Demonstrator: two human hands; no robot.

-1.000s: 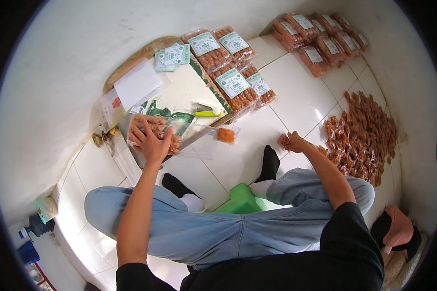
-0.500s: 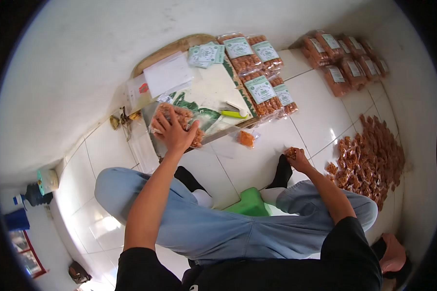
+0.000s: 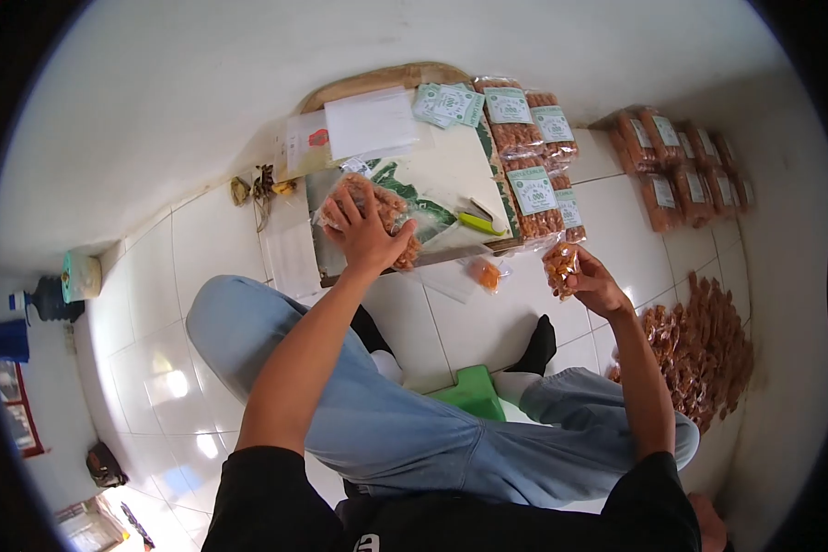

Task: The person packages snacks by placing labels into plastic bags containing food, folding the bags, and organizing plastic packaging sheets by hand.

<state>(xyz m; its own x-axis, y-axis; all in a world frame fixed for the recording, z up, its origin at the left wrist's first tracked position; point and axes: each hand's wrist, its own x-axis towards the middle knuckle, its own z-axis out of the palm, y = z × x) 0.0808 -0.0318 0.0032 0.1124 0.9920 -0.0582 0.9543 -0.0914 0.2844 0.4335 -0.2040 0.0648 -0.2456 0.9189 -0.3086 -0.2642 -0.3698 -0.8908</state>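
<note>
Indoors, white-tiled floor (image 3: 216, 237), pale wall (image 3: 193, 129); left hand (image 3: 368, 241) splayed over bag (image 3: 393, 206) on board (image 3: 451, 156), right hand (image 3: 600, 285) grasping packet (image 3: 557, 269).

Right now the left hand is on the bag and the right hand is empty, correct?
Not quite: the right hand holds a small packet, as the head view shows. The left hand is on the bag, as you said.

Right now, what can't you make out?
In the head view:
Middle of large snack bag: under the left hand.
Fine print on pack labels: too small.
Red-framed object: cut off by the dark left border.
Right edge of small packet: covered by right hand.
</note>
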